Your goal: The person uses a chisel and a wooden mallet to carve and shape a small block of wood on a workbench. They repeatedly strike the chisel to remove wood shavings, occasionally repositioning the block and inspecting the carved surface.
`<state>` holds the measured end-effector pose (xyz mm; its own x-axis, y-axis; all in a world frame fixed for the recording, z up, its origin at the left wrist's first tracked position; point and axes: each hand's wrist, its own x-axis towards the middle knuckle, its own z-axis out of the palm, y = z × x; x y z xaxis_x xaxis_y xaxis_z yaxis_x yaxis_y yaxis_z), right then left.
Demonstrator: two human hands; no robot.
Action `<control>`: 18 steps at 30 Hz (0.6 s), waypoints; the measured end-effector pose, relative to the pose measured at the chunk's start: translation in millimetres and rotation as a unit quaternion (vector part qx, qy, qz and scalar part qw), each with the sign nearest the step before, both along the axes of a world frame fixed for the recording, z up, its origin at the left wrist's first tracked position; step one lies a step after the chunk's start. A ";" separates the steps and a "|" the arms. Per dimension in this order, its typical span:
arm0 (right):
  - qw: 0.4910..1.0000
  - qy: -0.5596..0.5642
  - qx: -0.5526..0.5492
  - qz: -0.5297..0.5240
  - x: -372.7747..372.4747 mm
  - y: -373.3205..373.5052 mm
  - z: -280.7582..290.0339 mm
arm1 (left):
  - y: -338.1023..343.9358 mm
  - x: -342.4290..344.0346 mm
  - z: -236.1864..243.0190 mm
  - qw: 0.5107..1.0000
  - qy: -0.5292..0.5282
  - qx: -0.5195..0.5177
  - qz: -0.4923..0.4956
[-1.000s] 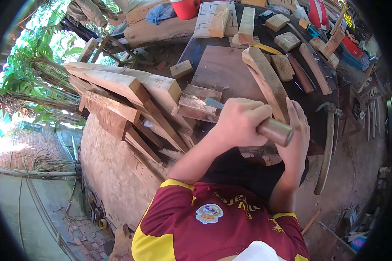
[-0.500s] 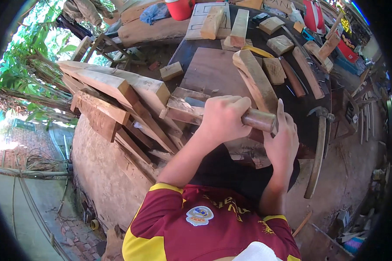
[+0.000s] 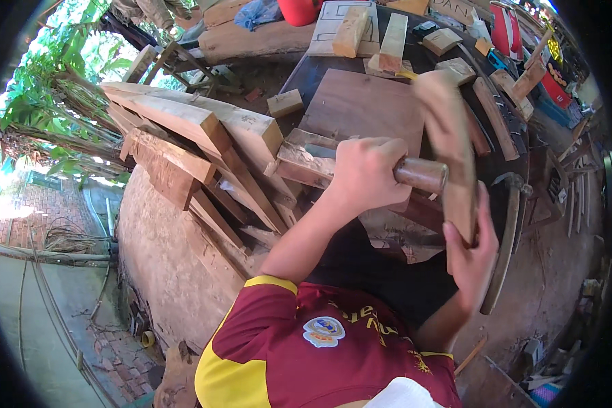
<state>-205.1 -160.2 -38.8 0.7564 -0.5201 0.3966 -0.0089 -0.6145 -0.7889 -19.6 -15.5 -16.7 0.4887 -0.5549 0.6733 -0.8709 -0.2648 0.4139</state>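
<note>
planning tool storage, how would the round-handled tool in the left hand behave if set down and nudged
The round-handled tool may roll, since its handle looks cylindrical. Its grey blade looks metallic, so it is probably stiff. The handle's shine beyond the left hand hints at a slightly slippery surface.

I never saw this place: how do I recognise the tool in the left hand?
From the maroon shirt, follow the left forearm up to the left hand. It grips a chisel-like tool, its grey blade pointing left. Its thick, round handle sets it apart from the flat-sided wooden pieces nearby.
</note>
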 end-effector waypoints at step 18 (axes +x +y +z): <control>0.995 0.037 -0.064 -0.061 -14.8 46.5 -25.8 | 7.9 15.6 2.7 0.998 0.024 0.044 0.047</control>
